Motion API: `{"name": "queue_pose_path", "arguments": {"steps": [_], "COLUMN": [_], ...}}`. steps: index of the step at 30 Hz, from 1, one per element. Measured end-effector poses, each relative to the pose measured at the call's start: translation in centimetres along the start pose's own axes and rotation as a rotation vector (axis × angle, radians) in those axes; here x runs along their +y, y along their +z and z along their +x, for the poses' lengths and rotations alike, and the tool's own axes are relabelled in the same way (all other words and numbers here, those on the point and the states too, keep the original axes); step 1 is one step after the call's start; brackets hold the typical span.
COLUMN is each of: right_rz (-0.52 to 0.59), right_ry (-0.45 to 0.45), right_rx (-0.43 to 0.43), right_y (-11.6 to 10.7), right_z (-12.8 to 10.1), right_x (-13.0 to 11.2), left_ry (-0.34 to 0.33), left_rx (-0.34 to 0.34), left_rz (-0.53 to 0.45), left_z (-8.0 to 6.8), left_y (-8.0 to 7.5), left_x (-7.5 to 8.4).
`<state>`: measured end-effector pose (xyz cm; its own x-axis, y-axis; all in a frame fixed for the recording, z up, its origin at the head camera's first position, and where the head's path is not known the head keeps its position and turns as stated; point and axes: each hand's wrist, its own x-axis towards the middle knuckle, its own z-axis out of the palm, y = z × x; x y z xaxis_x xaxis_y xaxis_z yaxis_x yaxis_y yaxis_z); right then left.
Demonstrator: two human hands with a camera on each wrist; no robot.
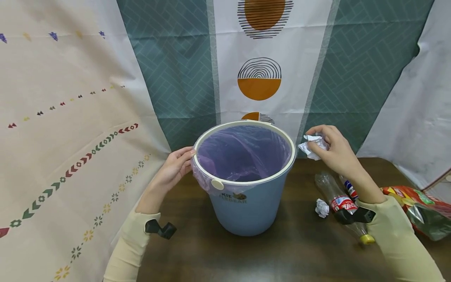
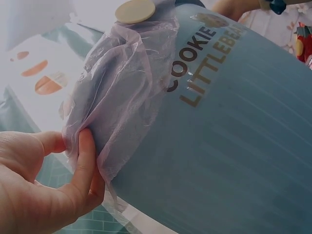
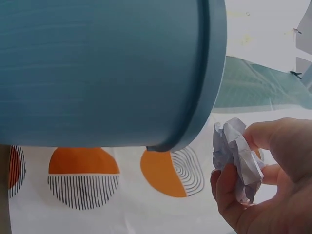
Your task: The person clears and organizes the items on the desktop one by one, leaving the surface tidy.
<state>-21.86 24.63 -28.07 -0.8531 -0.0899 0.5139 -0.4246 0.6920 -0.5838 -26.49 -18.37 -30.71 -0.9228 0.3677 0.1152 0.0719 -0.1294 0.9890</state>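
A blue trash can (image 1: 246, 211) with a cream rim stands upright, lined with a thin purple plastic bag (image 1: 243, 149) folded over its edge. At the can's left side my left hand (image 1: 177, 164) pinches the rim and the bag's overhang between thumb and fingers; the left wrist view shows the bag's loose fold (image 2: 126, 87) by those fingertips. Just right of the rim, at about its height, my right hand (image 1: 331, 149) holds a crumpled piece of white paper (image 1: 315, 147). In the right wrist view the paper (image 3: 236, 156) sits between thumb and curled fingers, outside the can.
On the dark wooden table (image 1: 197, 258), right of the can, lie a crumpled paper ball (image 1: 322, 208), a clear plastic bottle (image 1: 343, 203) with a yellow cap and a small blue-and-red item (image 1: 349, 188). A colourful snack bag (image 1: 423, 207) lies farther right. Patterned cloth (image 1: 183, 78) hangs behind.
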Motion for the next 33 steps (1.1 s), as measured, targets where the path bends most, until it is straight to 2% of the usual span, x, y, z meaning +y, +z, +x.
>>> {"name": "queue_pose_path", "arguments": {"steps": [6,15,20,27,33], "right_rz": [0.021,0.109,0.125,0.213,0.172], "right_ry": [0.006,-0.015,-0.003,0.011,0.012], "right_rx": [-0.008,-0.029,-0.02,-0.04,-0.107], "right_y": [0.0,0.3,0.8,1.8,2.9], "right_z": [0.6,1.6,2.3,3.0,3.5], "right_x": [-0.9,-2.4,-3.0,-4.2,-4.9], "left_ry": [0.005,-0.001,-0.004,-0.001,-0.007], "left_rx": [-0.009,0.006,0.01,0.007,0.006], "left_rz": [-0.025,-0.035,-0.03,-0.027,-0.03], "left_z": [-0.1,-0.1,-0.1,0.0,-0.1], "left_y": [0.0,0.1,0.1,0.1,0.1], "left_x": [0.0,0.0,0.0,0.0,-0.1]}}
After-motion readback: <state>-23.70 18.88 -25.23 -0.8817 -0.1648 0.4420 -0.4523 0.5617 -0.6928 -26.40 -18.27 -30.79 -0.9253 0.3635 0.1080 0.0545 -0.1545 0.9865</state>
